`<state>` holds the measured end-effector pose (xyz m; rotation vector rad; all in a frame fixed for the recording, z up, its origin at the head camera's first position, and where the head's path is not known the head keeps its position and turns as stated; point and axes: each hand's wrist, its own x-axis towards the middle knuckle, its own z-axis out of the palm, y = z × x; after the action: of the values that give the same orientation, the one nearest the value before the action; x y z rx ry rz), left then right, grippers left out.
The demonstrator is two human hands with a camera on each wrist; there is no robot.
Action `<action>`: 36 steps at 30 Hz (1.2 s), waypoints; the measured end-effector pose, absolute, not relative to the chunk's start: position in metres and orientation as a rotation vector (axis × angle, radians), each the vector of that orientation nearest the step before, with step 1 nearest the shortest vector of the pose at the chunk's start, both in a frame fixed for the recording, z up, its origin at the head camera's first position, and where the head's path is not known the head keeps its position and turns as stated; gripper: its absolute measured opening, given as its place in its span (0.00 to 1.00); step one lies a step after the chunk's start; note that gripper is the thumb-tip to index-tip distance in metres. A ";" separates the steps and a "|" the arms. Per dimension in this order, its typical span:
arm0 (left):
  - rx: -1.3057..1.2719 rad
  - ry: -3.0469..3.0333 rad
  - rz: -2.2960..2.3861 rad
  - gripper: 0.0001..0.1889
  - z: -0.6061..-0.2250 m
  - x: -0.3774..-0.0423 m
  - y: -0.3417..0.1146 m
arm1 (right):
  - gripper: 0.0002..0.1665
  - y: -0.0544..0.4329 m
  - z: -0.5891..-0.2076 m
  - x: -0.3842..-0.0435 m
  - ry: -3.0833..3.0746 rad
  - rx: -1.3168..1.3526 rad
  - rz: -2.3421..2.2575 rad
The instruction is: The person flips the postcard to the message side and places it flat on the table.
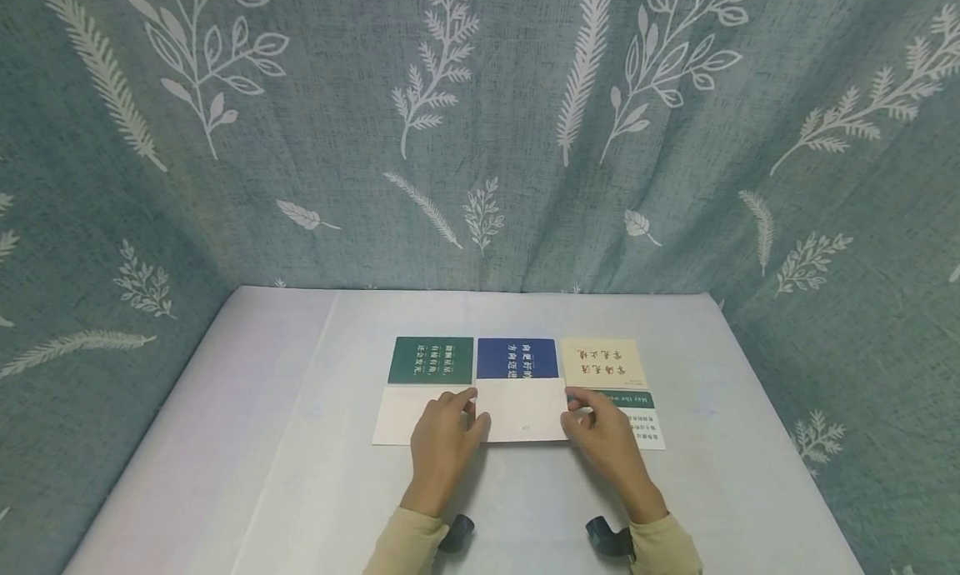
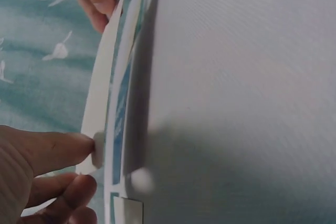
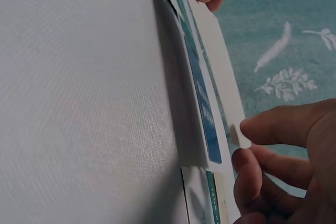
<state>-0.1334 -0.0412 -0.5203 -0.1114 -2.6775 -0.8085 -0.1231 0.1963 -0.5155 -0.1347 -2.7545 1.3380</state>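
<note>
A plain white card is held between both hands, close over the middle of a layout of cards. My left hand pinches its left edge between thumb and fingers. On the opposite edge, my right hand pinches it the same way. Beneath and beyond it lies a dark blue card with white characters, its near part covered. To the left are a green card and a blank white card. A cream card and a white card with a green band lie to the right.
The cards lie on a white-covered table. A green curtain with white leaf prints hangs behind the table and along its sides. Dark camera mounts show at both wrists, by the beige sleeves.
</note>
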 end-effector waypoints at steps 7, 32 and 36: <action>-0.152 -2.659 -0.702 0.16 -0.522 -0.133 -0.040 | 0.25 0.193 -0.516 -0.123 -2.853 -0.111 1.176; -0.218 -2.651 -0.529 0.15 -0.530 -0.135 -0.035 | 0.25 0.189 -0.521 -0.121 -2.934 -0.064 0.954; -0.215 -2.667 -0.510 0.14 -0.530 -0.135 -0.035 | 0.24 0.188 -0.521 -0.122 -2.928 -0.047 0.932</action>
<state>-0.1352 -0.0351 -0.5299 -0.2149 -2.6670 -0.5098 -0.1215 0.1881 -0.5212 -0.0470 -2.9278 0.9323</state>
